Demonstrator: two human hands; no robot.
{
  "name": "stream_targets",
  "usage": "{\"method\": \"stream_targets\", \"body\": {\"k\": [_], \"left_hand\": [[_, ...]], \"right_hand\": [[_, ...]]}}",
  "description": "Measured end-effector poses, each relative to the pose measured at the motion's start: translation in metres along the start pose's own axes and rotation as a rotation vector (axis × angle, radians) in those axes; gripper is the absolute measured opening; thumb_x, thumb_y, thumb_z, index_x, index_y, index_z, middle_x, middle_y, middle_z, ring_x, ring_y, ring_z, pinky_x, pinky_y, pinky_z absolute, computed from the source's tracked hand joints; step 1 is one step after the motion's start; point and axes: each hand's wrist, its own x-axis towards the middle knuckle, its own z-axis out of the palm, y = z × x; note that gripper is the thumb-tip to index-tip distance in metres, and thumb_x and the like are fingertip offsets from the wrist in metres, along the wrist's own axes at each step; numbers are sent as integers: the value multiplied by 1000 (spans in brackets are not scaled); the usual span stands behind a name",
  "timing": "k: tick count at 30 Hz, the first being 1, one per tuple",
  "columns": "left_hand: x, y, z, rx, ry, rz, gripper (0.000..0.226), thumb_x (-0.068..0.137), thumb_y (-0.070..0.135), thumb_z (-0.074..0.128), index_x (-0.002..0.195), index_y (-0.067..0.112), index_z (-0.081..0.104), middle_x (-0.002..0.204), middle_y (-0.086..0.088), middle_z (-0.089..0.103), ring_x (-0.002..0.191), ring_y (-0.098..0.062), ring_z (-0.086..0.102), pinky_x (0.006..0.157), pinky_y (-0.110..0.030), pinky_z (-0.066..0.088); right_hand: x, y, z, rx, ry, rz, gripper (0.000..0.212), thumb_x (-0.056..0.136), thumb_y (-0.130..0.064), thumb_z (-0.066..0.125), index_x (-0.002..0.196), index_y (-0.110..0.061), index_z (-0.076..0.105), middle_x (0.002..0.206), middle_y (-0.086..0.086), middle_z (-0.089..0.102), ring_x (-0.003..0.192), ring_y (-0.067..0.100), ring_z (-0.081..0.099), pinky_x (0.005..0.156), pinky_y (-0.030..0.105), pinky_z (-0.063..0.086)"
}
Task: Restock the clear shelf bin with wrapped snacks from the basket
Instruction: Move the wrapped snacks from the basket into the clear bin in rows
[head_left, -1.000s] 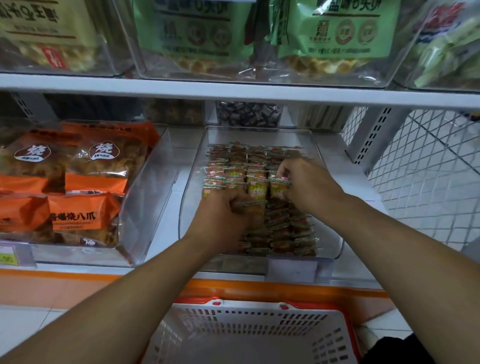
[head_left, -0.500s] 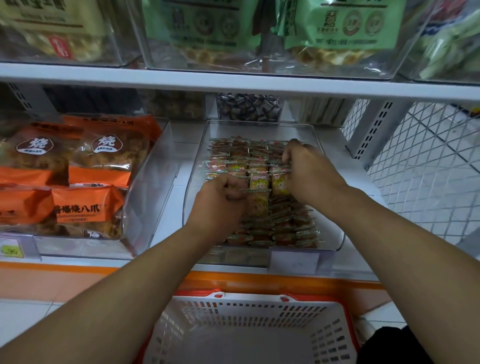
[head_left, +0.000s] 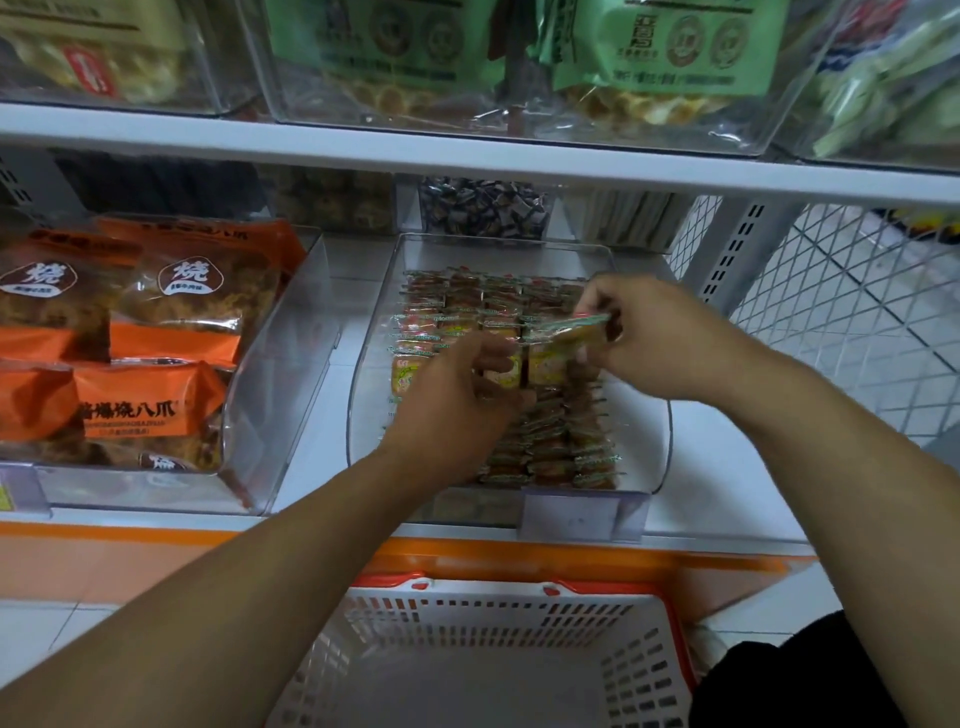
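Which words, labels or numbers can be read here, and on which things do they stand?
"烧": white badge on the orange snack bags.
"爆烧八爪": front orange bag; its first character is unclear.
Green bags on the upper shelf: print too blurred.
Wrapped snacks and the bin's price tag: unreadable.

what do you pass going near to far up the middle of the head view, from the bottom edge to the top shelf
white basket → orange shelf edge → clear shelf bin with rows of wrapped snacks → jar of dark wrapped candies at the back → white upper shelf board → green snack bags
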Motion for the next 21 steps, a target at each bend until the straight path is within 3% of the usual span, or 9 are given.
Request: {"method": "stream_targets", "body": {"k": [4,7,10,12,15,17,20,21], "left_hand": [[-2,-13,6,362,-151,123,57,92,44,70,143,29,50,147,4,48,132,-18,48,105,-39,48],[1,-17,8,534,-248,133,67,97,54,58,154,26,39,165,1,27,152,-22,24,121,-49,32],[3,-20,12,637,-285,164,71,98,61,47,158,25,33,169,0,21,156,-19,9,125,-51,20],[3,-21,14,676,-303,166,72,98,65,42,159,27,30,170,1,16,157,-20,3,126,-48,12],[3,-23,15,693,-308,168,72,99,65,40,159,28,29,171,1,13,157,-21,-2,126,-47,6],[2,-23,14,688,-297,174,70,99,64,41,159,29,30,171,1,12,158,-23,-4,127,-48,4],[1,-24,12,708,-275,187,70,99,64,42,158,28,31,171,-1,14,158,-24,-5,127,-48,1],[0,-24,11,723,-265,188,71,98,65,42,158,27,32,170,-1,14,157,-23,-5,126,-47,1]], "right_hand": [[4,16,-5,-168,8,38,26,83,-28,74,99,-31,53,101,-2,67,92,23,62,79,31,45],[8,12,5,-375,-41,-40,25,85,-30,70,105,-28,56,92,-1,65,95,27,61,95,36,34],[14,4,17,-678,-46,-49,16,85,-32,66,101,-27,66,79,-4,57,91,25,56,95,40,32],[17,-2,24,-756,-12,-8,9,85,-24,65,94,-24,67,74,-5,50,90,25,52,94,40,32],[21,-9,32,-798,44,59,9,84,-14,63,85,-21,57,96,4,66,107,28,56,99,43,31],[22,-11,35,-817,53,87,17,83,-10,61,79,-20,48,100,7,67,109,29,56,100,43,30],[23,-10,37,-812,85,99,12,84,-11,62,94,-17,58,105,8,67,111,30,55,102,43,30],[24,-9,39,-812,94,109,19,84,-11,61,103,-16,60,106,9,67,112,30,55,102,44,30]]}}
